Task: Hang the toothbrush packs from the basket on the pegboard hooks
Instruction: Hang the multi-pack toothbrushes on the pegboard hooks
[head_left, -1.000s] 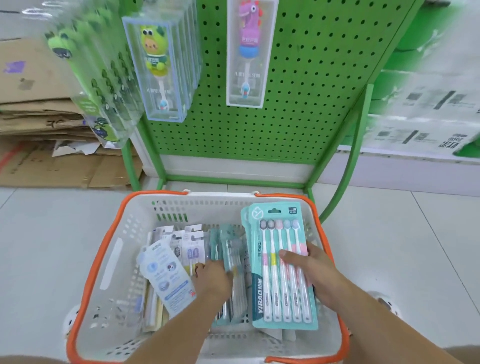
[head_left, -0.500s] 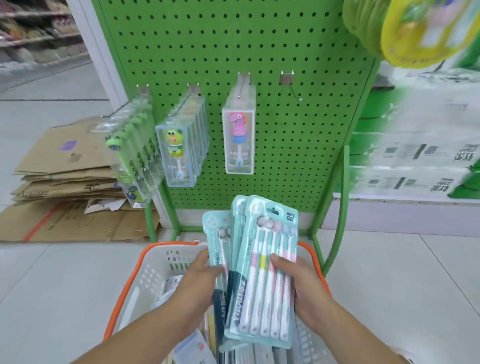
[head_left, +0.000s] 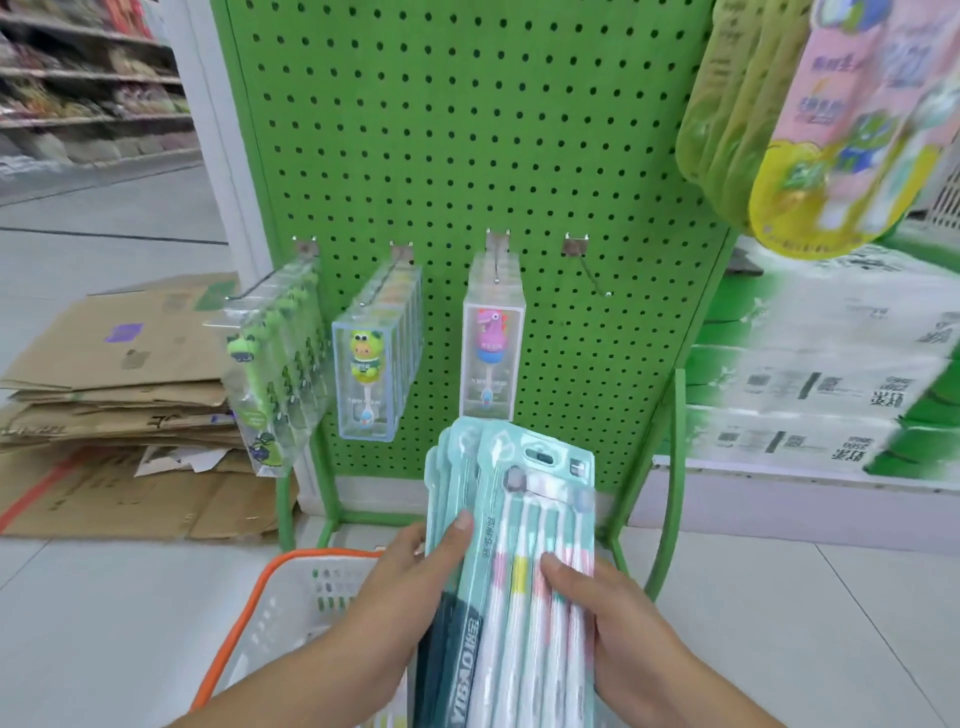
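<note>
Toothbrush packs (head_left: 511, 561), several teal cards fanned together, are sitting upright between both hands, above the orange-rimmed basket (head_left: 291, 582) and below the green pegboard (head_left: 467, 130). The left hand (head_left: 410, 577) is gripping the rear packs, its thumb lying across their left edge and the other fingers hidden behind the cards. The right hand (head_left: 608, 597) is holding the front five-brush pack, thumb pressing across its face.

Three hooks are carrying clear children's toothbrush boxes; the bare hook (head_left: 589, 267) at the right end of the row is holding nothing, so it is probably the one being aimed for. The hang slot (head_left: 540, 456) at the top of the front card is showing clearly.

Doing this well means separating one pack from the fan rather than offering the whole bundle. The right hand should be carrying that card up with its slot level and square to the hook tip, then sliding it back toward the board. The left hand should be keeping the remaining packs low and clear of the pink dinosaur box (head_left: 492, 358) hanging just left of the target.
</note>
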